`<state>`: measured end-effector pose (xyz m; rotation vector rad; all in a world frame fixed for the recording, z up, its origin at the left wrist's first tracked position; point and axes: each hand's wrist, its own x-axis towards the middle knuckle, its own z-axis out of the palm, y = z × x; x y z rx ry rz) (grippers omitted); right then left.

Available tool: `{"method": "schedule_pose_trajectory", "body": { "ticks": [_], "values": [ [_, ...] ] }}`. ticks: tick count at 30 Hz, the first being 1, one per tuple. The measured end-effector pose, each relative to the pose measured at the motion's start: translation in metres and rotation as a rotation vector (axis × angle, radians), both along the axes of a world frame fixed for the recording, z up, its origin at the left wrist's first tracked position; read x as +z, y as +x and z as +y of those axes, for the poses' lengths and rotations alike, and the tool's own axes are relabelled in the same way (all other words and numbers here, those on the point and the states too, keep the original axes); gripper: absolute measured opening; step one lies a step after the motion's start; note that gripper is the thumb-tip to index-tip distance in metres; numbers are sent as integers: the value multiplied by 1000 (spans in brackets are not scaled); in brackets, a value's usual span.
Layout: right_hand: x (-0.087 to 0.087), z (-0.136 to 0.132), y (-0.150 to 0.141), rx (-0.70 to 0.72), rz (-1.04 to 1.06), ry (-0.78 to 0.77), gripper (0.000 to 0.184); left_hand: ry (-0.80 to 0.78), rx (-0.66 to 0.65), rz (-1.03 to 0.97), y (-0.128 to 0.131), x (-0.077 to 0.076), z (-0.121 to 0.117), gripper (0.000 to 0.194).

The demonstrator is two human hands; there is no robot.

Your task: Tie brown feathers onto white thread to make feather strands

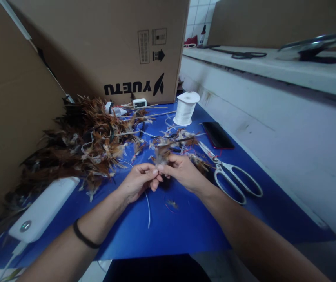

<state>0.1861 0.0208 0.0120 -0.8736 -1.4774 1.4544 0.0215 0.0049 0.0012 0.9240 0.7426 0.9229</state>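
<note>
Over the middle of the blue tabletop, my two hands meet at their fingertips. My right hand (184, 172) is closed in a pinch on a small bunch of feathers (161, 154), grey and fluffy at the base. Pressed against that base are the thumb and fingers of my left hand (141, 181), also closed. A thin white cord (148, 209) runs behind my left hand and hangs out below it, seemingly held there; the exact grip is hidden by the fingers. Just beyond my hands lie loose feathers (182, 136). Large metal scissors (229, 172) rest right of my right hand.
A big heap of brown feathers (97, 145) covers the left side. A white power bank (44, 207) lies at front left. Toward the back stand a white spool (186, 109) and a small digital display (140, 103), before a cardboard box (111, 43). A phone (217, 135) lies right.
</note>
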Motion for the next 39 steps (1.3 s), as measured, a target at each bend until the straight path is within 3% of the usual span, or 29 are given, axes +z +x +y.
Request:
{"method": "schedule_pose_trajectory", "body": {
  "ticks": [7,15,22,27,34,39],
  "values": [
    [1,-1,0,-31,-11,-3,27,44,48,63,0,1,1,21],
    [1,0,2,-51,-111,102,29,98,49,155,-2,1,-1,22],
    [10,3,8,-56,-151,158,13,139,120,133,-3,5,2,18],
    [11,8,20,-138,-425,338,8,140,270,86,-4,6,6,18],
    [5,6,22,36,-807,579,12,140,380,41,-5,6,9,17],
    [2,6,21,53,-873,640,7,125,407,29,-5,7,8,19]
  ]
}}
